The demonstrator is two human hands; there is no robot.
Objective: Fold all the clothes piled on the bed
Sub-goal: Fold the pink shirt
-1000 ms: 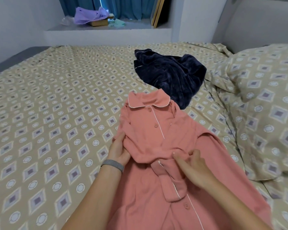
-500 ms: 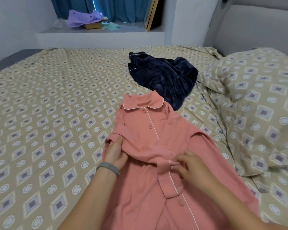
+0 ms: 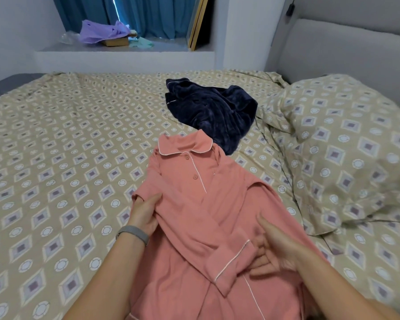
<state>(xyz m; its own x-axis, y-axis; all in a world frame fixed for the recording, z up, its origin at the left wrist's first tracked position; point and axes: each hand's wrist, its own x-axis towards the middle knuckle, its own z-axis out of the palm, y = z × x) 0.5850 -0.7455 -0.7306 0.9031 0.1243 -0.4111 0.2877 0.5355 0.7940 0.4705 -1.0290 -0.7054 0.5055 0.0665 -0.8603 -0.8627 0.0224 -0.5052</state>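
A pink pyjama shirt (image 3: 194, 172) with white piping lies buttons-up on the patterned bedsheet (image 3: 56, 158), collar pointing away from me. Its left sleeve is folded diagonally across the front, and the cuff (image 3: 231, 264) lies low on the chest. My left hand (image 3: 143, 213) grips the folded edge at the shirt's left side, fingers tucked under the fabric. My right hand (image 3: 273, 250) lies beside the cuff with fingers spread, touching the fabric. A crumpled navy velvet garment (image 3: 213, 112) sits beyond the collar.
A pillow (image 3: 346, 144) in the same pattern fills the right side below a grey headboard (image 3: 333, 49). A window ledge (image 3: 125, 48) at the back holds a purple bag and a box. The bedsheet stretches wide to the left.
My right hand has let go of the sleeve cuff and opened beside it. The sleeve now lies flatter and more diagonal across the shirt. My left hand kept its hold.
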